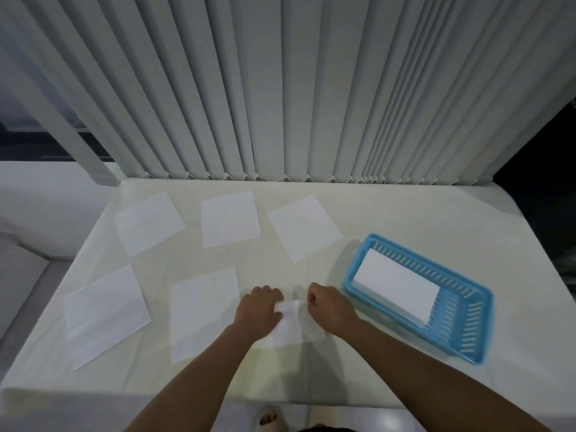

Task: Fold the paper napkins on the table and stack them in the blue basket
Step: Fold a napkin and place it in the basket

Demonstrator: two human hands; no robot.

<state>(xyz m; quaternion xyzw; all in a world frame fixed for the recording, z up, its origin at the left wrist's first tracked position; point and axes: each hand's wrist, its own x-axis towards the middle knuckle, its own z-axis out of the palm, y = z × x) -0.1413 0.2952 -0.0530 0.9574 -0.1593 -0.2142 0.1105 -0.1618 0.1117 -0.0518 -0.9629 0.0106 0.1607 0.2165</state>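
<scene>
A white paper napkin (291, 322) lies near the table's front middle, and both hands hold it. My left hand (260, 308) pinches its far left corner. My right hand (327, 307) pinches its far right corner; most of the napkin is hidden under the hands. Several unfolded napkins lie flat around it: one just left of my hands (204, 310), one at the front left (106, 313), and three in a row at the back (230, 218). The blue basket (467, 335) sits to the right and holds a stack of folded napkins (396, 285).
The white table (405, 213) ends at a front edge close to my body. Grey vertical blinds (280, 88) hang right behind the table's back edge. A sandalled foot (268, 417) shows on the floor below.
</scene>
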